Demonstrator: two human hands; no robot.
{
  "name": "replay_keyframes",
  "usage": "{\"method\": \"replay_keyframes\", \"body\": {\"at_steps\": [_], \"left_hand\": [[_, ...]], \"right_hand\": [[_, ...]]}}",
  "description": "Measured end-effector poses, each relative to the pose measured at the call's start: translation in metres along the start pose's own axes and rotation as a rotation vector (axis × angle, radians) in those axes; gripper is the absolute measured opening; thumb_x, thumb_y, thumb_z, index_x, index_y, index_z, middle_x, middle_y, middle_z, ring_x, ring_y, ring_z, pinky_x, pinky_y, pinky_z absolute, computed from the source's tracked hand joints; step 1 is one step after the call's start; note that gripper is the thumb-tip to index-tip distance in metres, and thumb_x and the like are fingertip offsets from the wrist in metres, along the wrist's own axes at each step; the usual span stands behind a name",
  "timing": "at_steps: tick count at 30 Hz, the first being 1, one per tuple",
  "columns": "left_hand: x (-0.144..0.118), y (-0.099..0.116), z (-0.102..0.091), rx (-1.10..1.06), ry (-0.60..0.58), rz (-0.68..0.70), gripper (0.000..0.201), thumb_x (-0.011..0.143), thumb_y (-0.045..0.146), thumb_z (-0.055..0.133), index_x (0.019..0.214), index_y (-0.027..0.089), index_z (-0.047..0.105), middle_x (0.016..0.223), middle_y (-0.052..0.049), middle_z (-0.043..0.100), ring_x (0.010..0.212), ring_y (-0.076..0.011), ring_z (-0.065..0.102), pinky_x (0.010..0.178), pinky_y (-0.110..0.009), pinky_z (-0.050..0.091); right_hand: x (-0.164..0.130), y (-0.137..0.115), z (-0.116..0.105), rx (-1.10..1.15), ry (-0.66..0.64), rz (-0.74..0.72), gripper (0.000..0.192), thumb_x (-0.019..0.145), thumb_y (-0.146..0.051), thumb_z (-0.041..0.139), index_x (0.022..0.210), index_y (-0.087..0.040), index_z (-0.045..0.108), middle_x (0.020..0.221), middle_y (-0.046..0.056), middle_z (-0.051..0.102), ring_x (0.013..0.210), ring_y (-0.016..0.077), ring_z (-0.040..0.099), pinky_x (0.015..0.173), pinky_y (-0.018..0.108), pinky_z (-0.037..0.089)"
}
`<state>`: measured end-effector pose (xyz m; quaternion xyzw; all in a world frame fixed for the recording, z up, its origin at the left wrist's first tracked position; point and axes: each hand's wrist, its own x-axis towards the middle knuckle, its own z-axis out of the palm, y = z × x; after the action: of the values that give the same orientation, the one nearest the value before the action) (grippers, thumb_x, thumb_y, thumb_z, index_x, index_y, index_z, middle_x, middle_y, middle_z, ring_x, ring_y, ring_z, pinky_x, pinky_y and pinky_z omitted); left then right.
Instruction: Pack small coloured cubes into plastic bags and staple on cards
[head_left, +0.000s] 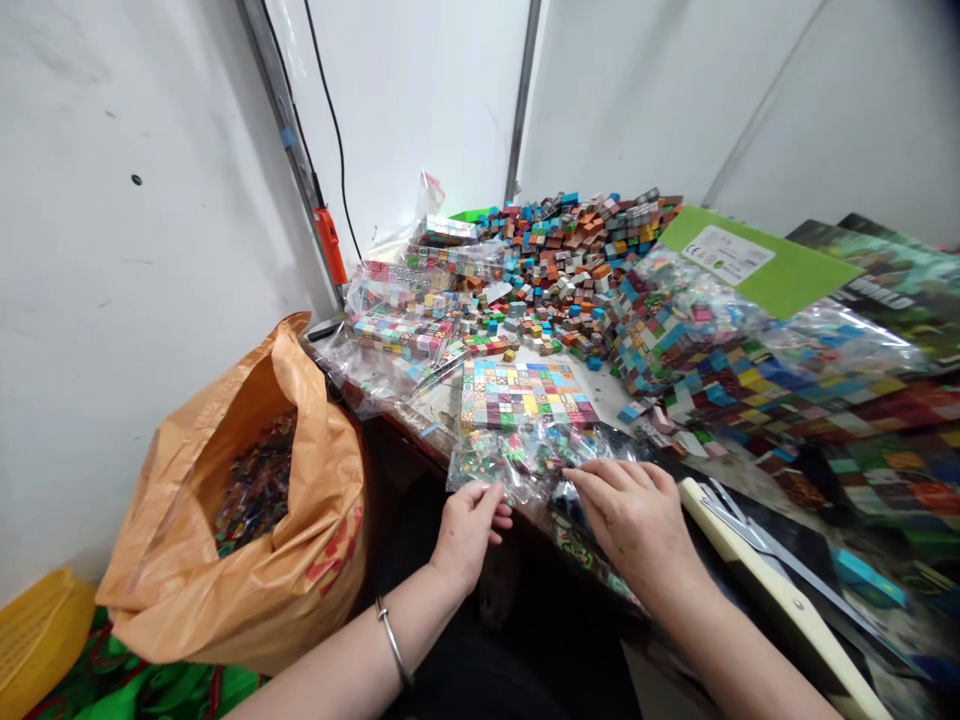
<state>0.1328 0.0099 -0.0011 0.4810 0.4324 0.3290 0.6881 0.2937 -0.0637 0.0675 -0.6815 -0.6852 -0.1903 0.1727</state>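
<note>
White walls are backing the cluttered surface [442,400]; I am pinching a clear cube bag [525,455] between left hand [469,525] and right hand [637,515], both grips clenching its near edge, steadying it.

Surface: a work table [450,400] is standing against the white wall.
Far end: a heap of loose coloured cubes [577,250] is lying there.
Middle: a flat grid of cubes [521,392] is sitting just beside clear bags of cubes [405,310].
Right: a green card [757,260] is resting on more bagged cubes [750,370].
Front edge: a small clear bag of cubes [525,455] is lying there.
</note>
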Motion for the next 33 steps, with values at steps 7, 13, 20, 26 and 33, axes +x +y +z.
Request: {"method": "replay_keyframes", "body": {"at_steps": [7,13,20,26,33], "left_hand": [[0.0,0.022,0.0,-0.09,-0.09,0.077,0.031,0.076,0.039,0.054,0.073,0.01,0.063,0.071,-0.008,0.064,0.067,-0.014,0.06,0.055,-0.02,0.046],[0.001,0.06,0.023,-0.301,-0.196,0.066,0.026,0.071,0.035,0.063,0.077,0.01,0.066,0.087,-0.011,0.066,0.086,-0.0212,0.061,0.074,-0.03,0.05],[-0.004,0.057,0.035,-0.289,-0.371,0.063,0.021,0.073,0.028,0.06,0.067,0.009,0.067,0.085,-0.011,0.066,0.093,-0.0221,0.058,0.087,-0.034,0.044],[0.012,0.043,0.037,-0.302,-0.437,-0.001,0.021,0.069,0.029,0.063,0.067,0.009,0.065,0.081,-0.01,0.065,0.088,-0.0213,0.059,0.081,-0.032,0.048],[0.008,0.029,0.025,-0.19,-0.324,-0.121,0.028,0.07,0.037,0.061,0.07,0.009,0.06,0.073,-0.009,0.064,0.066,-0.0151,0.061,0.056,-0.023,0.05]], "right_hand": [[0.01,0.006,-0.012,0.024,0.036,-0.01,0.02,0.082,-0.015,0.048,0.086,-0.025,0.064,0.082,-0.002,0.067,0.076,0.0146,0.058,0.074,0.031,0.03],[0.033,0.031,-0.046,-0.062,0.168,-0.027,0.02,0.083,-0.019,0.047,0.084,-0.026,0.066,0.081,-0.001,0.067,0.073,0.0147,0.059,0.073,0.031,0.033],[0.006,0.042,-0.065,-0.084,0.14,-0.035,0.025,0.085,-0.019,0.041,0.085,-0.026,0.065,0.079,0.0,0.066,0.073,0.0145,0.059,0.075,0.033,0.034],[-0.03,0.031,-0.05,-0.058,0.105,-0.004,0.025,0.085,-0.02,0.039,0.09,-0.023,0.064,0.079,0.001,0.065,0.071,0.0143,0.058,0.08,0.035,0.032],[-0.026,0.01,-0.025,-0.039,0.047,0.066,0.023,0.083,-0.019,0.042,0.092,-0.022,0.063,0.085,0.003,0.065,0.079,0.0183,0.058,0.088,0.041,0.028]]}}
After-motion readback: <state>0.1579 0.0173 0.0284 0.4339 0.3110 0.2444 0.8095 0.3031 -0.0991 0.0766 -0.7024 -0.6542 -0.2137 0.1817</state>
